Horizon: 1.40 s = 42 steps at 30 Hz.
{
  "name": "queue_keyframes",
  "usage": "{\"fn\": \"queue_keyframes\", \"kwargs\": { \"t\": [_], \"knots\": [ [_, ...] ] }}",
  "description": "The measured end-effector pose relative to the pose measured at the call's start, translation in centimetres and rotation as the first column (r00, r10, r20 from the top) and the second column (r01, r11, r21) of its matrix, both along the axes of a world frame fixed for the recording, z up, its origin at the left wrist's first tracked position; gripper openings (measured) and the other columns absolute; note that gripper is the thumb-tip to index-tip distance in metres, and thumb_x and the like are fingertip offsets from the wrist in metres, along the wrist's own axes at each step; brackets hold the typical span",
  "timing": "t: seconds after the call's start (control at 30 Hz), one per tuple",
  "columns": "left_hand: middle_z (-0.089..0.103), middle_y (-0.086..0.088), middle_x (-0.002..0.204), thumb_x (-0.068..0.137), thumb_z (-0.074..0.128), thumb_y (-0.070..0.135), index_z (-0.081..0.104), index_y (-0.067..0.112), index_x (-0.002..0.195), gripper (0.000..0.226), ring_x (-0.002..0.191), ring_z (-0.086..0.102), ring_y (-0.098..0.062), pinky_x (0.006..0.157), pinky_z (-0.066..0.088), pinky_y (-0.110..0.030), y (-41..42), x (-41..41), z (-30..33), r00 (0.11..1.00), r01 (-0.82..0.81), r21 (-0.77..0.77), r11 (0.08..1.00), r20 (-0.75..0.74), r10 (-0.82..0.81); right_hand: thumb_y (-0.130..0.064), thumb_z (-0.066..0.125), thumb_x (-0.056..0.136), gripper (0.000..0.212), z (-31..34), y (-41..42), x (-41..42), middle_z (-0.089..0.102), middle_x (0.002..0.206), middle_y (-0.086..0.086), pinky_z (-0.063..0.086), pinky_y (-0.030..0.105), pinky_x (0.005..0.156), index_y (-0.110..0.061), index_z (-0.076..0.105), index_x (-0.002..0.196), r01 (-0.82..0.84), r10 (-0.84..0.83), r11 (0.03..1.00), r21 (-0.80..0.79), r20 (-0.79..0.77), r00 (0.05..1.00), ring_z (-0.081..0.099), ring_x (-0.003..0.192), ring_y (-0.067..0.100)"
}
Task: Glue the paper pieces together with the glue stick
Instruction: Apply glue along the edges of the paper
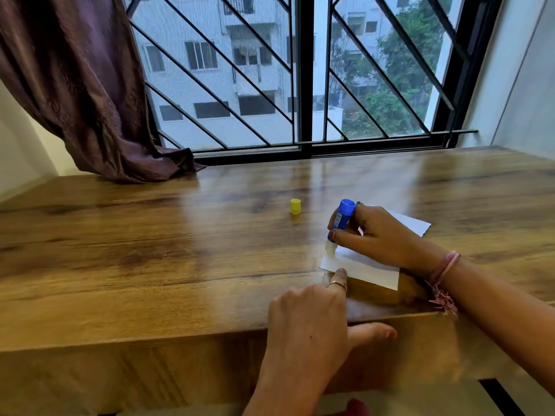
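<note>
Two hands work on a brown wooden table (150, 250) in the head view. The right hand (378, 235) comes in from 4 o'clock and grips a blue glue stick (342, 217). Its fingers (345, 237) and thumb curl round the tube. The glue stick tilts, with its blue bottom end pointing up toward 12 o'clock. Its pale glue tip touches the left corner of a white paper piece (366, 268). This paper lies flat near the front edge of the table.

The left hand (309, 322) comes in from 6 o'clock. One straight finger (339, 276) with a ring (338, 284) presses down on the near edge of the paper. The thumb sticks out toward 3 o'clock, over the front edge of the table. The other fingers on this hand look bent, and they hold nothing.

Another white paper piece (411, 223) peeks out behind the right hand, at about 1 o'clock from the first paper. I cannot tell if the two papers touch.

A small yellow cap (295, 206) stands on the table, near the glue stick at its 10 o'clock side.

A pink thread band (444, 265) is tied round the right wrist.

At 12 o'clock is a window (300, 70) with black bars. A purple curtain (75, 85) hangs at 10 o'clock, and its end rests on the table.
</note>
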<state>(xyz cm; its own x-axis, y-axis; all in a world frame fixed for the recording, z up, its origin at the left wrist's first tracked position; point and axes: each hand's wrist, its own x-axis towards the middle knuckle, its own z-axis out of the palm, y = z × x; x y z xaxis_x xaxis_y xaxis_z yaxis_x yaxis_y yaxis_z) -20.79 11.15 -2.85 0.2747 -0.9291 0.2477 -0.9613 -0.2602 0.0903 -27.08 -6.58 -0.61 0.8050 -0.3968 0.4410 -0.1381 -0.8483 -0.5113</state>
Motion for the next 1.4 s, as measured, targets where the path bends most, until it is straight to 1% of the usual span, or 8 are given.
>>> {"fn": "queue_keyframes", "kwargs": {
  "t": [0.17, 0.47, 0.63, 0.77, 0.9, 1.03, 1.2, 1.4],
  "knots": [
    [0.061, 0.0, 0.112, 0.071, 0.035, 0.086, 0.018, 0.03, 0.148, 0.097, 0.096, 0.058, -0.016, 0.069, 0.035, -0.027, 0.04, -0.04, 0.26, 1.0, -0.002, 0.01, 1.0, -0.005, 0.002, -0.045, 0.056, 0.078, 0.03, -0.33, 0.12, -0.06, 0.064, 0.079, 0.014, 0.046, 0.036, 0.066, -0.017, 0.064, 0.085, -0.042, 0.042, 0.998, 0.039, -0.012, 0.999, 0.056, 0.068, 0.025],
    [0.062, 0.001, 0.108, 0.072, 0.036, 0.084, 0.02, 0.029, 0.148, 0.095, 0.079, 0.04, -0.009, 0.057, 0.029, -0.024, 0.15, -0.19, 0.56, 1.0, -0.009, 0.022, 1.0, -0.021, 0.01, -0.047, 0.058, 0.076, 0.035, -0.45, -0.34, 0.0, 0.065, 0.084, 0.017, 0.048, 0.048, 0.074, -0.014, 0.062, 0.085, 0.008, -0.006, 0.996, 0.085, -0.014, 1.0, 0.06, 0.076, 0.032],
    [0.063, 0.002, 0.108, 0.071, 0.036, 0.085, 0.021, 0.03, 0.148, 0.096, 0.077, 0.039, -0.008, 0.051, 0.022, -0.02, 0.16, -0.17, 0.7, 1.0, -0.018, 0.027, 0.999, -0.021, 0.019, -0.032, 0.063, 0.081, 0.03, -0.05, -0.5, 0.06, 0.062, 0.083, 0.023, 0.042, 0.034, 0.064, -0.004, 0.063, 0.089, 0.102, -0.103, 0.994, 0.041, 0.015, 0.995, 0.049, 0.064, 0.02],
    [0.062, 0.001, 0.11, 0.071, 0.036, 0.085, 0.02, 0.03, 0.148, 0.096, 0.081, 0.047, -0.011, 0.058, 0.029, -0.024, 0.16, -0.22, 0.71, 1.0, -0.018, 0.032, 0.999, -0.015, 0.019, -0.051, 0.057, 0.074, 0.043, -0.18, -0.01, -0.06, 0.065, 0.084, 0.019, 0.047, 0.045, 0.071, -0.012, 0.063, 0.088, 0.047, -0.046, 0.996, 0.082, -0.016, 0.999, 0.058, 0.073, 0.03],
    [0.063, 0.002, 0.109, 0.07, 0.035, 0.086, 0.021, 0.03, 0.148, 0.097, 0.089, 0.056, -0.013, 0.063, 0.033, -0.025, 0.09, -0.11, 0.45, 1.0, -0.018, 0.003, 1.0, 0.006, 0.018, -0.031, 0.062, 0.082, 0.027, 0.04, -0.51, 0.1, 0.064, 0.084, 0.022, 0.046, 0.043, 0.067, -0.005, 0.063, 0.089, 0.119, -0.12, 0.991, 0.053, 0.024, 0.992, 0.053, 0.068, 0.029],
    [0.062, 0.001, 0.108, 0.071, 0.037, 0.085, 0.021, 0.03, 0.147, 0.095, 0.08, 0.044, -0.009, 0.062, 0.031, -0.024, 0.1, -0.11, 0.54, 1.0, -0.023, 0.009, 1.0, -0.011, 0.023, -0.047, 0.057, 0.075, 0.036, -0.11, 0.08, -0.18, 0.064, 0.082, 0.017, 0.045, 0.043, 0.067, -0.013, 0.063, 0.085, 0.063, -0.062, 0.996, 0.063, -0.007, 0.998, 0.056, 0.07, 0.031],
    [0.063, 0.001, 0.106, 0.07, 0.035, 0.086, 0.021, 0.029, 0.148, 0.097, 0.082, 0.05, -0.01, 0.065, 0.035, -0.025, 0.07, -0.07, 0.32, 1.0, -0.022, -0.012, 1.0, 0.01, 0.022, -0.024, 0.064, 0.083, 0.021, 0.07, -0.56, 0.12, 0.063, 0.082, 0.021, 0.044, 0.038, 0.066, -0.004, 0.063, 0.089, 0.14, -0.141, 0.989, 0.048, 0.027, 0.99, 0.048, 0.064, 0.021],
    [0.063, 0.002, 0.107, 0.069, 0.035, 0.087, 0.02, 0.032, 0.148, 0.097, 0.087, 0.056, -0.013, 0.067, 0.036, -0.026, -0.07, -0.07, 0.15, 1.0, -0.021, -0.007, 1.0, -0.003, 0.021, -0.027, 0.064, 0.084, 0.022, -0.23, -0.62, 0.03, 0.062, 0.081, 0.017, 0.041, 0.032, 0.063, -0.006, 0.065, 0.09, 0.128, -0.129, 0.99, 0.062, 0.007, 0.992, 0.049, 0.065, 0.02]
  ]
}}
